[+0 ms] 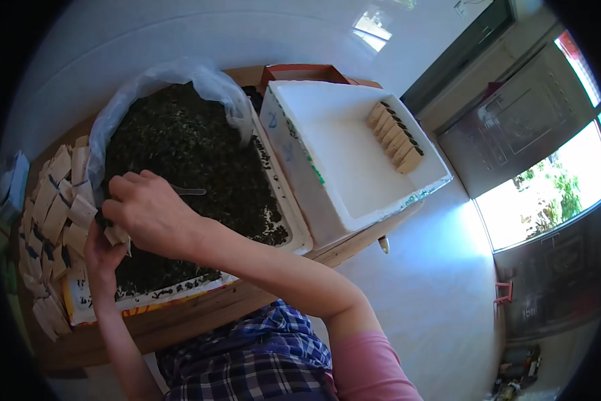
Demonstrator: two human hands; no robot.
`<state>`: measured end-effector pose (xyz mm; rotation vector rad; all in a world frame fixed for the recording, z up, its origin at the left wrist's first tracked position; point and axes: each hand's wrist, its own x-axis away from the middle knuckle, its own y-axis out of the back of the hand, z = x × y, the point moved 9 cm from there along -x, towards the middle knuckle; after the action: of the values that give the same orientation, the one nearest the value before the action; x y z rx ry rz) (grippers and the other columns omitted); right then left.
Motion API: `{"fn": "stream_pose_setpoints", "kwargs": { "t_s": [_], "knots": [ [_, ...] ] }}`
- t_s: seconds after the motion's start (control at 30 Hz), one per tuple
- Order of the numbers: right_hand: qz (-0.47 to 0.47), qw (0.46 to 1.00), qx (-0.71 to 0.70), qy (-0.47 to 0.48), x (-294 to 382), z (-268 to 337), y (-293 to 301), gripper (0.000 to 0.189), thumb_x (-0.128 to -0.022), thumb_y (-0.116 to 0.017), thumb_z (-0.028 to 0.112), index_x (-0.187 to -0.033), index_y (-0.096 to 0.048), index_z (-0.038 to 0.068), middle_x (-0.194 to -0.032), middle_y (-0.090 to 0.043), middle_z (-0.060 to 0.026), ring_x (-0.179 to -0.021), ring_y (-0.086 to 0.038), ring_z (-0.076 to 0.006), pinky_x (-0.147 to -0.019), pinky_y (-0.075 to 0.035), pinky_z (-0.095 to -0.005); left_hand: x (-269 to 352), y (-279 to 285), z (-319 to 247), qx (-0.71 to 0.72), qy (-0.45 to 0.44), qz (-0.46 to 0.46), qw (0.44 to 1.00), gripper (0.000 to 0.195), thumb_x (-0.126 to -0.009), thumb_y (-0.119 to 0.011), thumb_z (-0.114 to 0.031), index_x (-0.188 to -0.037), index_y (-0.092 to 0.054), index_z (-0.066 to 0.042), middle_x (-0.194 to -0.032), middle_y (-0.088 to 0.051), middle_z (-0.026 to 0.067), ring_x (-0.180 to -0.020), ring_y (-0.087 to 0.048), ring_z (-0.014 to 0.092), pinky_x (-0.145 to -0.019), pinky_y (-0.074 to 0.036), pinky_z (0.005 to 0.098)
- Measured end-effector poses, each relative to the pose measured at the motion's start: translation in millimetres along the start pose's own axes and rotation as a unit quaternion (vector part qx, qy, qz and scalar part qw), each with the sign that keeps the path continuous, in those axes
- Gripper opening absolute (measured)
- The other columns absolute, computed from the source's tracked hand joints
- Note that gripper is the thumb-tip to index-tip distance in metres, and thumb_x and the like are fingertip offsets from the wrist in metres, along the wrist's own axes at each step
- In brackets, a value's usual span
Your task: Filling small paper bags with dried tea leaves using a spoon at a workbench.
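A small tan paper pouch (pixel 116 235) is in my left hand (pixel 102 255), at the near left edge of a heap of dark, crumbly loose material (pixel 190 145). My right hand (pixel 147 215) is bent over the pouch's mouth, its curled fingers close to something dark there. Whether those fingertips grip anything is hidden from above. A clear plastic spoon (pixel 190 191) lies on the heap, just right of my right hand. The heap fills a shallow white tray (pixel 295 228), with a crumpled clear plastic bag (pixel 97 145) around its far and left sides.
Many flat paper pouches (pixel 55 215) are piled left of the tray. To its right stands a white foam box (pixel 325 165) holding a row of filled pouches (pixel 395 138) along its right wall. Behind is an orange-brown box (pixel 305 73). The wooden table's (pixel 190 326) front edge is near my body.
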<state>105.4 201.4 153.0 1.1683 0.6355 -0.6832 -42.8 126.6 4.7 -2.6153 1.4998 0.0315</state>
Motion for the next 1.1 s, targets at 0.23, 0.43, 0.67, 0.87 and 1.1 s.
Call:
{"fn": "stream_pose_setpoints", "kwargs": {
  "t_s": [0.23, 0.43, 0.67, 0.87, 1.1],
  "knots": [
    [0.038, 0.996, -0.04, -0.073, -1.9, -14.7, 16.3, 0.009, -0.068, -0.068, 0.01, -0.073, -0.062, 0.005, -0.074, -0.061, -0.0103, -0.075, -0.063, -0.0303, -0.067, -0.049, -0.0413, -5.9, -18.0, -9.3, -0.013, -0.022, 0.067, 0.997, 0.073, -0.079, -0.07, -0.013, -0.143, -0.038, -0.005, -0.137, -0.048, 0.0069, -0.128, -0.046, 0.017, -0.105, -0.036, 0.0304],
    [0.139, 0.982, -0.03, -0.124, 7.7, -30.7, 14.6, 0.006, -0.071, -0.067, 0.011, -0.073, -0.066, 0.005, -0.067, -0.064, -0.0144, -0.069, -0.065, -0.0338, -0.063, -0.051, -0.0445, -11.4, -32.4, -13.8, -0.048, -0.029, 0.078, 0.995, 0.073, -0.077, -0.069, -0.011, -0.142, -0.037, -0.001, -0.133, -0.049, 0.0087, -0.125, -0.047, 0.018, -0.104, -0.036, 0.0313],
    [0.032, 0.991, -0.051, -0.115, 5.8, -45.9, 52.6, 0.005, -0.07, -0.065, 0.01, -0.069, -0.066, 0.006, -0.064, -0.063, -0.0139, -0.067, -0.064, -0.0358, -0.062, -0.052, -0.0438, -16.3, -46.0, -20.0, -0.048, -0.059, 0.052, 0.996, 0.077, -0.078, -0.066, -0.016, -0.146, -0.033, -0.003, -0.146, -0.039, 0.0122, -0.134, -0.039, 0.022, -0.108, -0.033, 0.0371],
    [-0.018, 0.97, 0.001, -0.244, 29.9, -108.5, 188.8, 0.01, -0.079, -0.068, 0.008, -0.087, -0.071, 0.003, -0.071, -0.067, -0.0101, -0.063, -0.064, -0.0176, -0.061, -0.051, -0.0339, -14.0, -69.4, -56.8, -0.123, -0.112, 0.085, 0.982, 0.074, -0.077, -0.062, -0.03, -0.144, -0.04, -0.006, -0.15, -0.037, 0.0098, -0.139, -0.035, 0.025, -0.109, -0.031, 0.0428],
    [-0.037, 0.823, 0.297, -0.483, 157.3, -188.3, 390.6, 0.012, -0.08, -0.069, 0.01, -0.081, -0.069, -0.002, -0.066, -0.066, -0.0068, -0.058, -0.063, -0.0113, -0.057, -0.05, -0.0257, -12.1, -16.1, -28.2, -0.165, -0.091, 0.055, 0.98, 0.057, -0.088, -0.058, -0.02, -0.141, -0.044, -0.006, -0.147, -0.042, 0.0107, -0.136, -0.039, 0.025, -0.108, -0.033, 0.0385]
  ]
}}
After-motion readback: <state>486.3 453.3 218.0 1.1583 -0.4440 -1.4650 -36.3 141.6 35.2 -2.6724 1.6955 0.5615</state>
